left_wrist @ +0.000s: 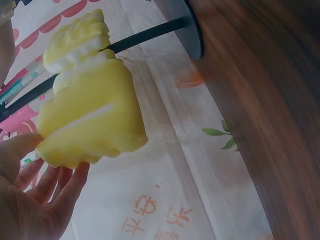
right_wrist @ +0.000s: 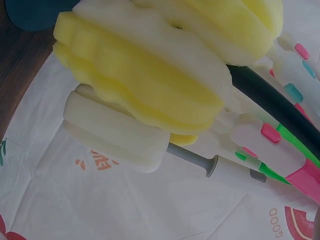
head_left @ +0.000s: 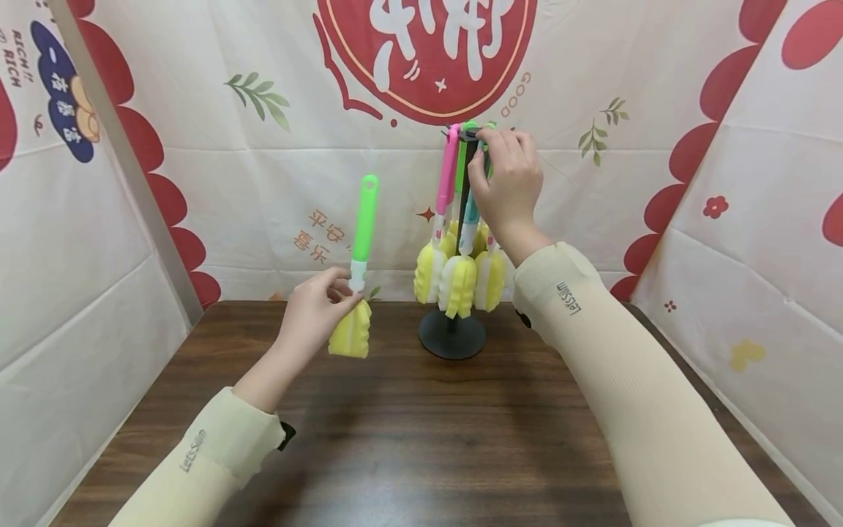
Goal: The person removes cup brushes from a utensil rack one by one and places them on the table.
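My left hand (head_left: 320, 304) pinches a sponge bottle brush with a bright green handle (head_left: 364, 223), near where the white collar meets the head. That brush stands upright in the air, its yellow sponge head (head_left: 350, 333) downward. In the left wrist view, the fingers touch the lower edge of a yellow sponge (left_wrist: 95, 115). My right hand (head_left: 510, 176) is at the top of a black stand (head_left: 454, 335), its fingers bent around the upper end of a teal-handled sponge brush (head_left: 470, 219). The exact contact there is partly hidden.
More sponge brushes hang around the stand, among them one with a pink handle (head_left: 448, 168). A white-headed brush (right_wrist: 117, 132) with a grey stem shows in the right wrist view. The brown wooden table (head_left: 421, 439) meets a printed cloth backdrop (head_left: 263, 183).
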`<action>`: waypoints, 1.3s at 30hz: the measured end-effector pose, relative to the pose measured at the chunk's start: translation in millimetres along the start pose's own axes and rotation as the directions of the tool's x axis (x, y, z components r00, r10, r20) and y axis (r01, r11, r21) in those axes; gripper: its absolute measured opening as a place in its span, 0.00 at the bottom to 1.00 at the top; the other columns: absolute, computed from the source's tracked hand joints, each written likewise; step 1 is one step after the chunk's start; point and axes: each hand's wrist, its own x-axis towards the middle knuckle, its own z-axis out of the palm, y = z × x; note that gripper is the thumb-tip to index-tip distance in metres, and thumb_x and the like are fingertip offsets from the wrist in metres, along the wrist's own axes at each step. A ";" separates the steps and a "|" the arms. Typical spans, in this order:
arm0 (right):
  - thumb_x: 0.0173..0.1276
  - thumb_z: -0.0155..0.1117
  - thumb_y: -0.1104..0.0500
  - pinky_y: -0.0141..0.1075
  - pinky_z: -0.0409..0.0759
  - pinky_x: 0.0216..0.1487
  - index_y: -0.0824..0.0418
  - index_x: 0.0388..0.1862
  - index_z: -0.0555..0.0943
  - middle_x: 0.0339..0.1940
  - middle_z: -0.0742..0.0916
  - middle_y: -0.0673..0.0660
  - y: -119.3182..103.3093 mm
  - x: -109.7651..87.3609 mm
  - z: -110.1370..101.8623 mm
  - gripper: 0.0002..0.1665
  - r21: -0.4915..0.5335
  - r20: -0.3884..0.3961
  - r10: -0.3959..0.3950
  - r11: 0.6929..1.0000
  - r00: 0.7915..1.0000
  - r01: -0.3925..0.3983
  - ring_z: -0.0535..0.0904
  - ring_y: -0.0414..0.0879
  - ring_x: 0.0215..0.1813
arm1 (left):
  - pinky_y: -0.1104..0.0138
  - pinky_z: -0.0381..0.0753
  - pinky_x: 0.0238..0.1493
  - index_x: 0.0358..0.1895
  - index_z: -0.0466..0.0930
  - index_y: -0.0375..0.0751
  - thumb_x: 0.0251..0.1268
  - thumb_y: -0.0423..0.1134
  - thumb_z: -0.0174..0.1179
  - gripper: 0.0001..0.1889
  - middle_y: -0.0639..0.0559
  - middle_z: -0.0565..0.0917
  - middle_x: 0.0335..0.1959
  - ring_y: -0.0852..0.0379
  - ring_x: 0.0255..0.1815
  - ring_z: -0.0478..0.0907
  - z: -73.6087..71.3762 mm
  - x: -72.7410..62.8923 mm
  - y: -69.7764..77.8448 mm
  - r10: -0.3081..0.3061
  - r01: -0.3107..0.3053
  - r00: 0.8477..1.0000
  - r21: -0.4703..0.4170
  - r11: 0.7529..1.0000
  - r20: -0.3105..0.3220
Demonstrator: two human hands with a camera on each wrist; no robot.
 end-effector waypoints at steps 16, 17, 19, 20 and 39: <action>0.72 0.49 0.56 0.43 0.74 0.55 0.61 0.52 0.82 0.48 0.86 0.58 -0.1 -1.2 -1.8 0.18 -0.019 0.039 0.045 0.999 0.998 -0.044 0.75 0.54 0.53 | 0.58 0.76 0.37 0.50 0.81 0.44 0.60 0.39 0.68 0.15 0.51 0.84 0.33 0.52 0.36 0.79 -22.9 -18.1 -23.8 -0.059 0.059 0.998 0.039 0.998 0.013; 0.72 0.49 0.56 0.44 0.74 0.55 0.62 0.51 0.82 0.48 0.86 0.58 0.1 -1.1 -1.8 0.18 -0.019 0.036 0.038 0.999 0.999 -0.038 0.75 0.54 0.53 | 0.58 0.76 0.37 0.50 0.81 0.44 0.60 0.39 0.68 0.15 0.51 0.85 0.33 0.52 0.36 0.79 -24.4 -19.2 -25.3 -0.059 0.059 0.998 0.043 0.997 0.012; 0.72 0.49 0.56 0.44 0.74 0.55 0.63 0.51 0.82 0.47 0.85 0.59 0.4 -0.8 -1.3 0.19 -0.022 0.027 0.023 1.000 0.999 -0.022 0.75 0.55 0.53 | 0.58 0.76 0.36 0.49 0.81 0.43 0.60 0.38 0.68 0.14 0.50 0.85 0.33 0.52 0.35 0.79 -27.7 -21.8 -27.9 -0.057 0.056 0.998 0.052 0.997 0.009; 0.72 0.48 0.56 0.44 0.74 0.54 0.63 0.51 0.82 0.47 0.85 0.59 0.6 -0.7 -0.9 0.19 -0.021 0.023 0.014 1.000 1.000 -0.014 0.75 0.55 0.52 | 0.58 0.76 0.35 0.49 0.81 0.43 0.60 0.38 0.68 0.14 0.50 0.85 0.33 0.52 0.35 0.79 -29.1 -23.1 -29.4 -0.056 0.056 0.998 0.056 0.997 0.008; 0.72 0.49 0.55 0.45 0.76 0.52 0.62 0.51 0.82 0.46 0.86 0.59 -0.9 -1.9 -2.0 0.18 -0.024 0.018 0.013 1.000 1.000 -0.013 0.75 0.55 0.51 | 0.61 0.75 0.29 0.49 0.81 0.41 0.59 0.38 0.69 0.15 0.50 0.83 0.29 0.53 0.30 0.79 -49.1 -46.7 -63.5 -0.115 0.112 0.993 0.122 0.986 0.022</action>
